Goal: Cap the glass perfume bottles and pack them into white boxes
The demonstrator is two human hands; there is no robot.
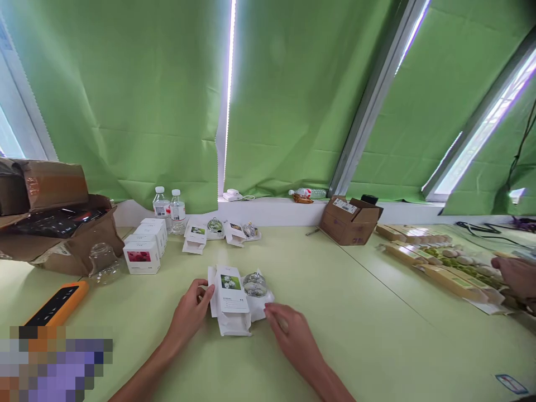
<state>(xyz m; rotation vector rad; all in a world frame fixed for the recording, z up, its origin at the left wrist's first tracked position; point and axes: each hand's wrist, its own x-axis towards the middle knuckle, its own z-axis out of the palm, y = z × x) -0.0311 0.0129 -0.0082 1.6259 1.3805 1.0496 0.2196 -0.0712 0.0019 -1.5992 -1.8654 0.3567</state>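
Note:
On the table before me lies a flattened white carton (234,298) with a flower picture, its flaps open. My left hand (191,310) is closed on the carton's left edge, thumb and fingers at a side flap. Against the carton's right side, a small round clear glass bottle (254,285) rests on a white sheet (257,306). My right hand (295,335) is closed in a pinch at the lower right corner of that sheet. Farther back are a similar opened carton (195,237) with a glass bottle (215,226), and another opened carton (235,233) with its bottle (250,231).
At left stand closed white cartons (142,257), two water bottles (178,212), a clear jar (104,265), an orange-and-black power strip (58,304) and a large cardboard box (79,240). Rightward are a small cardboard box (349,223), packed trays (450,279) and another person's hand (517,276).

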